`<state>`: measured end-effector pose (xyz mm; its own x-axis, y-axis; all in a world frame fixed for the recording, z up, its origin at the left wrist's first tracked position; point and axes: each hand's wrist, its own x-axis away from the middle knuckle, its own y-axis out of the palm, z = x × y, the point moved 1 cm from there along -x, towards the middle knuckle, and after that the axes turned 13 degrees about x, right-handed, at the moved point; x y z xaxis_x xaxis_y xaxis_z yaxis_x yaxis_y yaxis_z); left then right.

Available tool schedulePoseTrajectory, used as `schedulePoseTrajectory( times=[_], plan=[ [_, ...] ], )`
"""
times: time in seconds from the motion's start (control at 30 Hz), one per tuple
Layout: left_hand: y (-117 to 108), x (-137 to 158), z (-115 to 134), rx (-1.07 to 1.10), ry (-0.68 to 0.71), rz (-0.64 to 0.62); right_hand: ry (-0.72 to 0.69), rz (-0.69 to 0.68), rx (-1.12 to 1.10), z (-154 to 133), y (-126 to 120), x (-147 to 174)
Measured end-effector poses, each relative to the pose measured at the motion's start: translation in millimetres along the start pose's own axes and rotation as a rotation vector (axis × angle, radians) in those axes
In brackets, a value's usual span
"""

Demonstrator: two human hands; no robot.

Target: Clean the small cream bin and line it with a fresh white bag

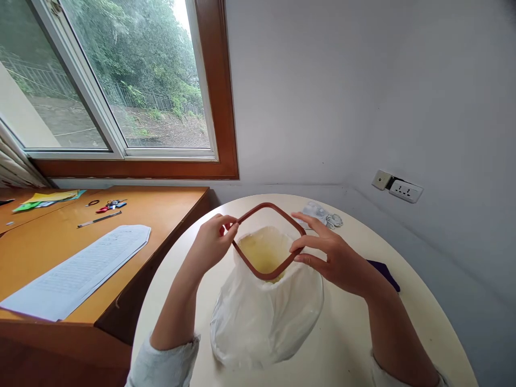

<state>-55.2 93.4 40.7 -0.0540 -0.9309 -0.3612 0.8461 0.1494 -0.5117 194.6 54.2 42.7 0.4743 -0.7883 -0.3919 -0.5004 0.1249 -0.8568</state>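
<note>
A brown, rounded-square bin rim ring (262, 276) is tilted above the opening of a bin lined with a white plastic bag (266, 317). My left hand (212, 243) pinches the ring's left corner between thumb and fingers. On the opposite side, my right hand (332, 255) grips the right corner, its index finger raised off the frame. Through the ring the bin's yellowish inside (264, 248) shows. The bag drapes over the bin's edge and hangs loose and wide around it, hiding the outer walls.
The bin stands on a round cream table (342, 344). Behind it lies a crumpled clear plastic piece (316, 210), and a dark purple cloth (385, 273) is at the right. A wooden desk (173, 209) on the left holds papers (84, 271), a pen (99, 219) and keys (113, 205).
</note>
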Motion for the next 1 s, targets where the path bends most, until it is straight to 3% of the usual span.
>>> schedulePoseTrajectory(
  times=[0.23,0.4,0.47,0.63,0.87,1.0],
  plan=[
    [-4.8,-1.6,2.0,0.484,-0.027,0.126,0.105,0.242,-0.019,2.3,3.4,-3.8],
    [2.3,-0.2,4.7,0.503,0.040,0.204,0.145,0.182,-0.169,-3.7,11.6,-8.2],
    [3.8,1.0,7.0,0.479,0.057,0.211,0.153,0.219,-0.215,-5.3,15.3,-10.1],
    [3.1,3.3,11.6,0.450,0.026,0.076,0.189,0.381,-0.283,-0.6,21.7,-12.1],
    [-1.8,5.1,15.2,0.337,0.000,-0.124,0.187,0.425,-0.260,5.0,20.9,-10.1],
    [0.2,2.8,9.1,0.287,-0.014,-0.140,0.240,0.509,-0.229,10.5,15.9,-8.1]
  ],
)
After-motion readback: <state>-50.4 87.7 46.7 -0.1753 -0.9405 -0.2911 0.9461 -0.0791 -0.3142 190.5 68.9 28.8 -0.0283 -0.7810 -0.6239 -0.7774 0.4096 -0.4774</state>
